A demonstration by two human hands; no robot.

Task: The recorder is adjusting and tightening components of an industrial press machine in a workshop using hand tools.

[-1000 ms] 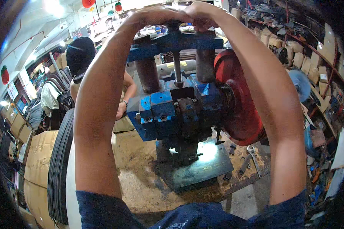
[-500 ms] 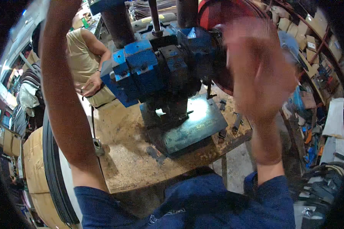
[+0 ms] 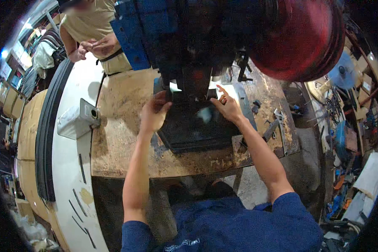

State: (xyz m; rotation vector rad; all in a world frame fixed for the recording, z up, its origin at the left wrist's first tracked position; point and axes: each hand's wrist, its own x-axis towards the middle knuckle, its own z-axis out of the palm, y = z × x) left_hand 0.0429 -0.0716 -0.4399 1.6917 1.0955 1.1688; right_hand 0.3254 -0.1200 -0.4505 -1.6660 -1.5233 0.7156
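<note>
My left hand [image 3: 154, 112] is at the left side of the dark tooling under a blue press [image 3: 138, 40], thumb and fingers apart. On the opposite side, my right hand [image 3: 227, 106] has its fingers spread, the thumb tip close to the tooling's right edge. Between them stands a dark metal block [image 3: 191, 94] beneath the press head. Shadow hides whether either hand touches it. Below the block lies a dark base plate [image 3: 197, 140] on the worn wooden bench [image 3: 126, 166]. A bright light shines behind the tooling.
A big red flywheel [image 3: 300, 42] hangs at the upper right. Small tools, including a dark bar [image 3: 271, 131], lie right of the plate. A metal box-shaped piece [image 3: 77, 119] sits left, beside thin dark strips [image 3: 82, 168]. Another person [image 3: 94, 31] stands at the far left.
Both my hands have come down from the raised position by the press's upper part to either side of the tooling. The view has shifted, with the press and flywheel looming larger.
</note>
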